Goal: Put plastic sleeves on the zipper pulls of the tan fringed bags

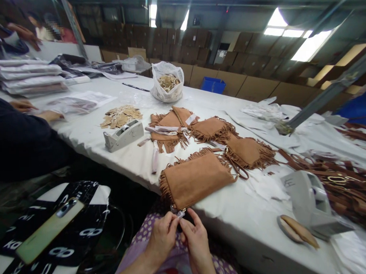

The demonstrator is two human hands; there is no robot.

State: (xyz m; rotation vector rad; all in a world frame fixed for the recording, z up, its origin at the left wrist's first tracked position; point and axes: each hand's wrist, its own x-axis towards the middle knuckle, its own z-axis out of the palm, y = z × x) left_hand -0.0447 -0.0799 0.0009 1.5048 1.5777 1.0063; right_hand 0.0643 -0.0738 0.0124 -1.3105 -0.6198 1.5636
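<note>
A tan fringed pouch point(199, 177) lies flat at the table's front edge, its zipper end toward me. At its near corner is a small gold zipper pull with a clear or whitish wrapping point(180, 214) on it. My left hand point(163, 234) pinches this wrapped zipper pull between thumb and fingers. From the other side my right hand point(196, 238) closes thumb and finger on the same wrapped piece. The pull itself is mostly hidden by fingertips. A brown wrist strap point(240, 171) hangs off the pouch's far right corner.
More fringed pouches point(211, 129) lie behind. A grey tape dispenser point(124, 135) and a pile of tan tags point(121, 115) are left; a second dispenser point(310, 200) and brown straps point(348, 182) right. A phone point(50, 231) rests on a seat. A co-worker's sleeve point(22, 136) is at left.
</note>
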